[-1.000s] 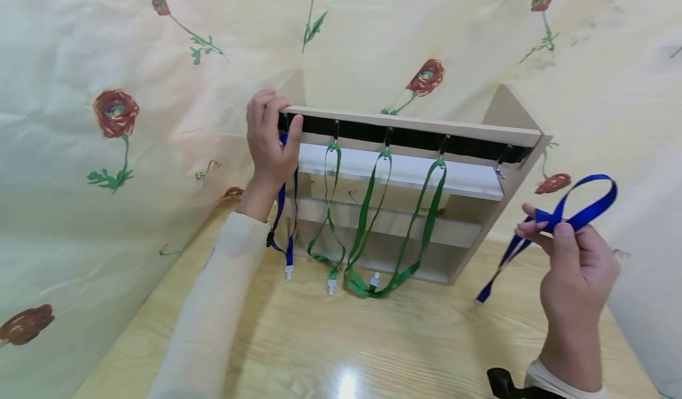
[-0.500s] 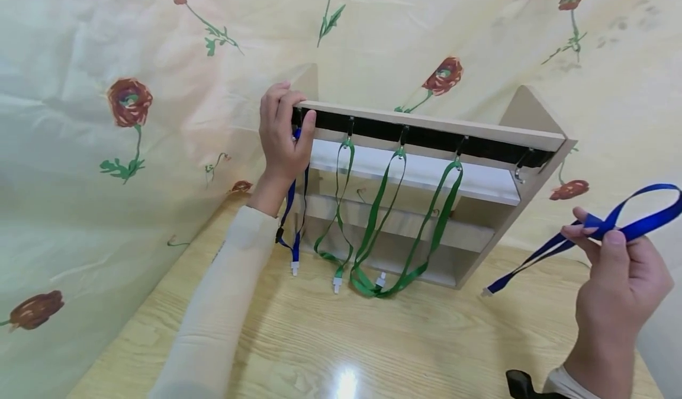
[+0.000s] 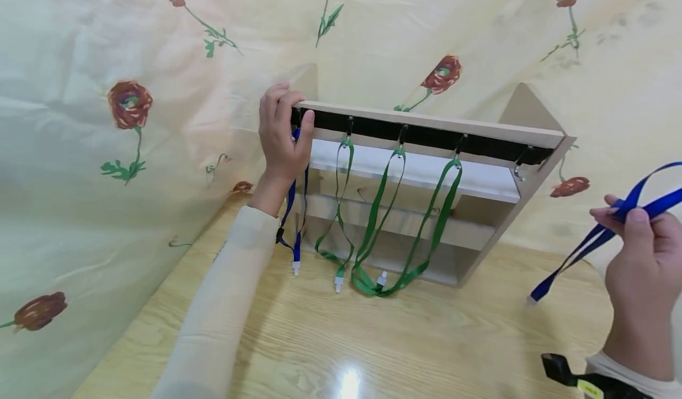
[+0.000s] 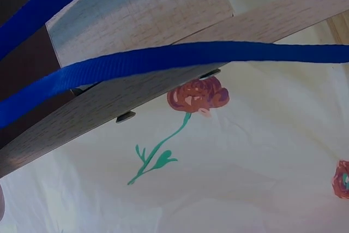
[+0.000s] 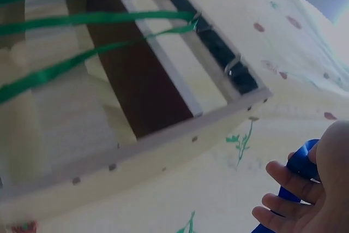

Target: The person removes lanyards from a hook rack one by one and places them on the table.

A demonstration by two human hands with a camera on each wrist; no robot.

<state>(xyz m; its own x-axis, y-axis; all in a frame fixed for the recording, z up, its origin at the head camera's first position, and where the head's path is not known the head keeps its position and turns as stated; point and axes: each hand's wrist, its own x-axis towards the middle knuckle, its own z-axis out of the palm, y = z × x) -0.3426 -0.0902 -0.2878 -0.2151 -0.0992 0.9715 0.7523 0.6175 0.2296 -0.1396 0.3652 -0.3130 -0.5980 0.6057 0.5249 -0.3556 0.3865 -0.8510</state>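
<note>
A wooden rack point(image 3: 426, 119) stands tilted in the head view, its hooks set along a black strip under the top board. My left hand point(image 3: 282, 132) grips the rack's top left corner, fingers over the board and thumb in front. Below that hand hangs a blue lanyard point(image 3: 296, 254), partly hidden by it; its straps point(image 4: 180, 53) cross the left wrist view. Three green lanyards point(image 3: 439, 221) hang from the middle hooks. Off to the right, my right hand point(image 3: 642, 269) pinches another blue lanyard point(image 3: 663, 203), whose white clip end point(image 3: 531, 300) dangles to the left.
At the strip's right end a metal hook point(image 3: 519, 171) sticks out. Under the rack lies a light wood-grain tabletop point(image 3: 426, 351). Flower-patterned cloth point(image 3: 240, 8) rises behind and on the left. A black strap point(image 3: 556, 368) circles the right wrist.
My right hand has moved right, away from the rack, carrying the blue lanyard, whose loop now runs past the picture's edge. The left hand stays on the rack's corner; the head view has shifted slightly.
</note>
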